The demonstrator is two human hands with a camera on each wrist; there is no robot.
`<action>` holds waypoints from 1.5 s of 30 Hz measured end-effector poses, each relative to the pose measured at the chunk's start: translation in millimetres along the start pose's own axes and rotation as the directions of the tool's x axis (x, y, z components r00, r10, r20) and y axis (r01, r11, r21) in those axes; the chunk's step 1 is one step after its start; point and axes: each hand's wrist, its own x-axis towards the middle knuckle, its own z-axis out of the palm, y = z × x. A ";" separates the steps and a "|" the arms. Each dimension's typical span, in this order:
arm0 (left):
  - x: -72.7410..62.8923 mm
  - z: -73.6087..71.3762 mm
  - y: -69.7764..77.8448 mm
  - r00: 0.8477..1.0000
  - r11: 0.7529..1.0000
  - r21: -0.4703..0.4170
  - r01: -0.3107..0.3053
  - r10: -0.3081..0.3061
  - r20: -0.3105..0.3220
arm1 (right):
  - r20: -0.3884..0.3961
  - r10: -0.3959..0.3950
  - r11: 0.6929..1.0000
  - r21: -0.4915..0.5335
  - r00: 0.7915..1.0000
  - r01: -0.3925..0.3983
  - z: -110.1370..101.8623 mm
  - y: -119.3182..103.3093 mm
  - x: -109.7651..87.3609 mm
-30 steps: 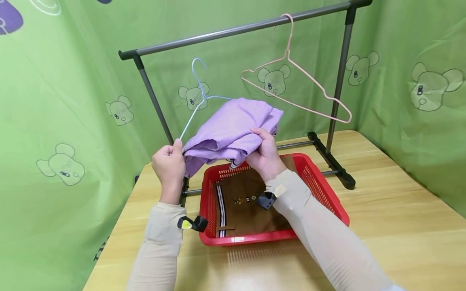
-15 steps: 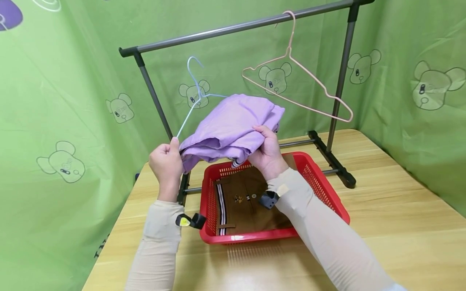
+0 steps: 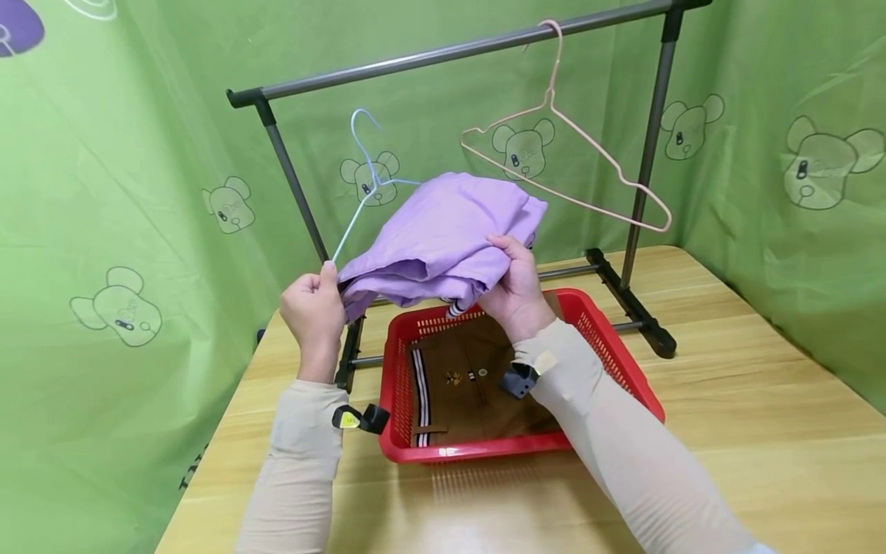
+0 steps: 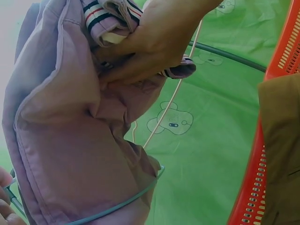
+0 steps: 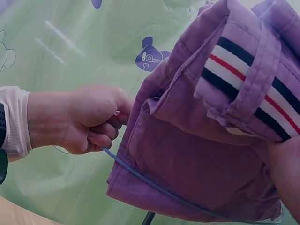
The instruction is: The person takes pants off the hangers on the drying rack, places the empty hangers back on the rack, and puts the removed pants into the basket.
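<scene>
Purple garment partly threaded on blue hanger, pinched by left hand; right hand grips cloth. Not yet hung on rail; brown garment left in basket.

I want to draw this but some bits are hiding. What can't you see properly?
- Blue hanger: head view, its right half is inside the purple garment.
- Right hand: head view, fingertips are tucked under the cloth.
- Brown garment: head view, folded in the red basket and partly behind the right arm; its type is unclear.
- Left hand: left wrist view, cut off by the edge.
</scene>
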 end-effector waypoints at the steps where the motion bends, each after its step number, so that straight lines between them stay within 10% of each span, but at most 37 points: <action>1: 0.0 0.0 -0.7 1.000 1.000 0.002 0.001 -0.001 -0.002 | -0.001 -0.002 1.000 -0.004 1.000 0.002 0.2 -0.4 -0.4; 45: 8.3 1.2 -12.0 1.000 1.000 0.002 0.023 -0.023 -0.017 | 0.035 -0.026 1.000 -0.016 0.999 0.027 0.6 -22.0 -10.0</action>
